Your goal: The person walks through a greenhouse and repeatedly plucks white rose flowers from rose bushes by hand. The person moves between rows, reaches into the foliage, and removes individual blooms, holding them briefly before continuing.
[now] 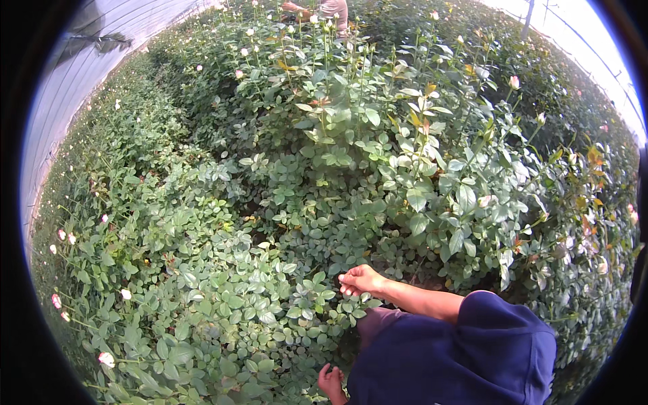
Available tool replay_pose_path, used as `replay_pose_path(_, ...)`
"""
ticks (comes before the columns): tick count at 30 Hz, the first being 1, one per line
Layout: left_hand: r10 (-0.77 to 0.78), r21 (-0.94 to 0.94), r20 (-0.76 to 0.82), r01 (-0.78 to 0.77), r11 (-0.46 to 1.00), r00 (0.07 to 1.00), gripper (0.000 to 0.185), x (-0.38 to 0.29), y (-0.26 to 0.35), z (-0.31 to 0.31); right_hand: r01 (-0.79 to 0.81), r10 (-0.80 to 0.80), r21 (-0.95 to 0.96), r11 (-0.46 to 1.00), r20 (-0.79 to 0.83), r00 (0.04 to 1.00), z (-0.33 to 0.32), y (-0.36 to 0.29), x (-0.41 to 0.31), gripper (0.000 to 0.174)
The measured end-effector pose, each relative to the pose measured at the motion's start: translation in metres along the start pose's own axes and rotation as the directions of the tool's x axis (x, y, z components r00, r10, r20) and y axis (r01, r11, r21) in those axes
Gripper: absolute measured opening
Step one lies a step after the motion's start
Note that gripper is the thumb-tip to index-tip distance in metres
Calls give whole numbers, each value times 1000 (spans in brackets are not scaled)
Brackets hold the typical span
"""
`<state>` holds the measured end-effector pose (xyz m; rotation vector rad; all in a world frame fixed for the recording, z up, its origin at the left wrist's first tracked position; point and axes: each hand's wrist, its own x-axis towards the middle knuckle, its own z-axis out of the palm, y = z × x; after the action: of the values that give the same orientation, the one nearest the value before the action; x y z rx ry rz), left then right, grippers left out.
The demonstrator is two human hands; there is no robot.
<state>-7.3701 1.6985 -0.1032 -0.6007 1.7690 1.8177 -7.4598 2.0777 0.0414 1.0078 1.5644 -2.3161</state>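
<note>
My right hand (359, 281) is stretched out over low rose foliage (309, 298), its thumb and fingers curled together. I see nothing between the fingertips, and leaves lie just beside and below them. Lower down, my left hand (331, 380) hangs near the bottom edge, beside my navy shirt (445, 354). Its fingers are loosely bent and slightly apart, with nothing in them. Green leaves surround both hands.
Taller rose stems (420, 126) with buds rise ahead and to the right. A pink-edged white rose (106, 359) stands at lower left. Another person (334, 12) is among the plants at the top. Plastic sheeting (76, 71) slopes at upper left, and a post (528, 20) stands upper right.
</note>
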Motion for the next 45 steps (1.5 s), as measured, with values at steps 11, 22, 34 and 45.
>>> replay_pose_path(11,149,144,216,-182,973,965,23,123,147,96,-12,19,73,997,-90,996,-30,-57,64,36)
replay_pose_path(22,123,157,298,-176,972,947,19,201,219,149,-92,101,76,993,-135,986,-28,-80,125,33)
replay_pose_path(34,243,112,266,-280,953,933,17,355,342,139,399,-825,-793,462,-218,521,3,-290,276,26)
replay_pose_path(45,150,147,233,-188,971,961,17,425,407,123,578,-791,-604,549,-598,127,-68,-644,325,35)
